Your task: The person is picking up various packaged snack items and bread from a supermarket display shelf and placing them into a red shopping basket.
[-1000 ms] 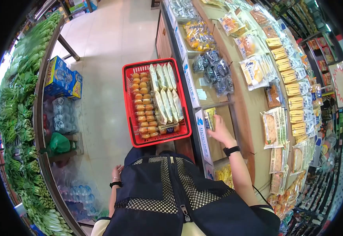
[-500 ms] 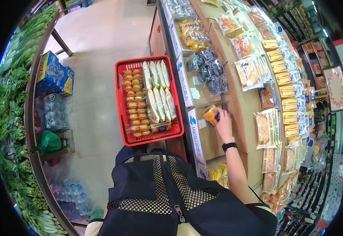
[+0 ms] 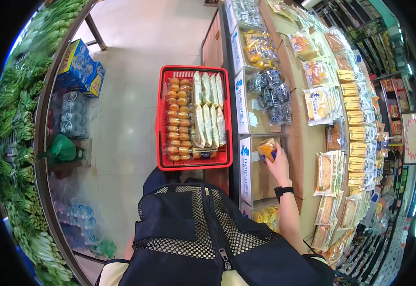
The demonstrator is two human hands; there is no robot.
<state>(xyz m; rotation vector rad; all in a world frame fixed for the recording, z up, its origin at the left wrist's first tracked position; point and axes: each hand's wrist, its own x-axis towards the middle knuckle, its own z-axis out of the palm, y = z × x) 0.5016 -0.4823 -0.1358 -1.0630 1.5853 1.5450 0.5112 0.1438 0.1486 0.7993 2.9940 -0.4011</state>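
My right hand (image 3: 280,168), with a black band on the wrist, grips a small packaged bread (image 3: 266,148) in a clear wrapper with dark blue print. It is over the upper part of an open cardboard display box (image 3: 260,183) whose brown bottom shows. To the left, a red shopping basket (image 3: 159,138) holds rows of round packaged buns (image 3: 173,121) and upright pale packets (image 3: 207,126). Another packet (image 3: 204,155) lies at the basket's near end, partly covered. My left hand is out of sight; only a sliver of that arm shows beside the vest.
Neighbouring boxes hold dark-wrapped packets (image 3: 270,90), yellow packets (image 3: 260,47) and more yellow packs (image 3: 266,217). Packaged breads (image 3: 329,171) line the sloping shelf at right. Leafy greens (image 3: 19,128) fill a stand at left, with blue cartons (image 3: 80,69) and bottle packs (image 3: 73,114) beneath.
The view has turned, so the basket and shelves appear farther right. My right hand still holds the packaged bread over the same box, slightly lower in the picture.
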